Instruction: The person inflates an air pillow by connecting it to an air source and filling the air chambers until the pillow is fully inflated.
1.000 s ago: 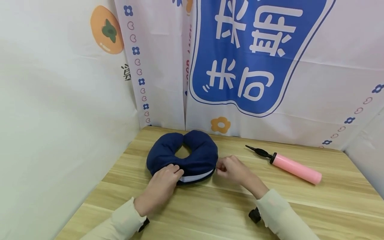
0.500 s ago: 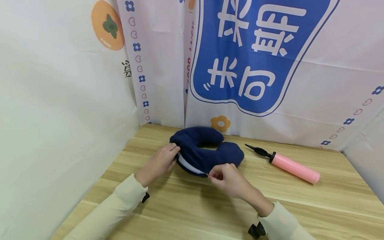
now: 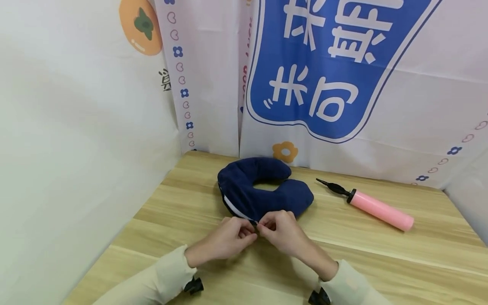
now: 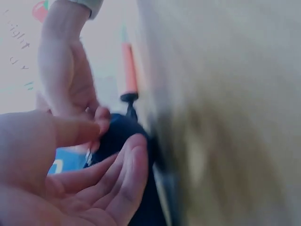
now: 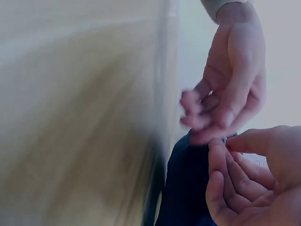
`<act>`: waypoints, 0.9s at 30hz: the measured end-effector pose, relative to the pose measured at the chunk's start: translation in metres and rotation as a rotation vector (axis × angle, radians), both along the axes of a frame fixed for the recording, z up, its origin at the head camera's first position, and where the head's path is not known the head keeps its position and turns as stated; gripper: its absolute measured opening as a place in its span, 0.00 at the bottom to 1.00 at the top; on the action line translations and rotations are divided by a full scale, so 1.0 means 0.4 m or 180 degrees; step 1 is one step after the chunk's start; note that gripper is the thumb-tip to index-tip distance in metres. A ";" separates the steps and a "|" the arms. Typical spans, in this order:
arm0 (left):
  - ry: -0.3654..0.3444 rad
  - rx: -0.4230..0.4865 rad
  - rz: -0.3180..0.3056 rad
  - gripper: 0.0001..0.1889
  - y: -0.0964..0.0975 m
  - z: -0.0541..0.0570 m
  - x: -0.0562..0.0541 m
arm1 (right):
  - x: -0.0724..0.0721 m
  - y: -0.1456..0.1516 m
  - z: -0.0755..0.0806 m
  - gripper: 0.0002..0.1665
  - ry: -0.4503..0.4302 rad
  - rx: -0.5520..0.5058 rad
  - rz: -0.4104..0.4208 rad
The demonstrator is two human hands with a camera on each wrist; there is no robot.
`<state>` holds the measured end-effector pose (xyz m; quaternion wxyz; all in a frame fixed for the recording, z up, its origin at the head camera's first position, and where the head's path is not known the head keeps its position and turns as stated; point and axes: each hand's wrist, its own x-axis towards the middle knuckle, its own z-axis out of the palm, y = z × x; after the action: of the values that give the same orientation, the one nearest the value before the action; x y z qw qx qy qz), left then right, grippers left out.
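Observation:
A navy U-shaped neck pillow (image 3: 251, 190) lies on the wooden table, its two ends toward the right and back. Along its front-left edge a zipper gap (image 3: 235, 207) shows a white strip of the inside. My right hand (image 3: 284, 233) pinches the zipper pull at the front edge between thumb and fingertips, as the right wrist view also shows at the fingertips (image 5: 217, 146). Close beside it is my left hand (image 3: 228, 239), its fingers loosely bent. In the left wrist view its thumb and fingers (image 4: 134, 162) stand apart, with nothing pinched between them.
A pink hand pump (image 3: 381, 210) with a black nozzle lies on the table (image 3: 381, 258) right of the pillow. Printed white cloth (image 3: 213, 84) hangs behind the table, and a white wall (image 3: 84, 127) borders it at the left.
The pillow has turned and shifted right. My right hand has drawn the zipper pull leftward, narrowing the white gap. The left hand has let go of the pillow's left edge and come beside the right.

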<state>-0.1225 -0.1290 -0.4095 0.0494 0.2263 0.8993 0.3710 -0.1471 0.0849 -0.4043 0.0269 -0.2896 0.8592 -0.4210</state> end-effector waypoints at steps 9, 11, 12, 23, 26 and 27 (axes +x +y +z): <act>0.0204 0.0151 0.0045 0.04 0.036 -0.008 0.010 | 0.015 -0.019 -0.006 0.07 0.0374 0.0083 -0.0043; 0.0349 0.0053 0.0010 0.05 0.038 -0.005 0.010 | 0.015 -0.021 -0.004 0.06 0.0472 0.0100 0.0004; 0.0414 0.0015 -0.0015 0.06 0.039 -0.004 0.009 | 0.014 -0.021 -0.003 0.06 0.0505 0.0104 0.0038; 0.1012 -0.0528 -0.0146 0.15 0.031 0.008 -0.006 | 0.008 -0.006 0.017 0.05 0.0741 0.0215 0.0373; 0.1194 -0.0621 -0.0066 0.17 0.028 0.010 -0.006 | 0.007 0.000 0.028 0.05 0.1077 0.0251 0.0285; 0.1299 -0.0635 -0.0027 0.19 0.026 0.012 -0.006 | 0.006 0.003 0.032 0.06 0.1240 0.0275 0.0240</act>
<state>-0.1251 -0.1185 -0.4048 -0.1098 0.2945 0.9219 0.2266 -0.1448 0.0859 -0.3916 -0.1116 -0.3961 0.8539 -0.3185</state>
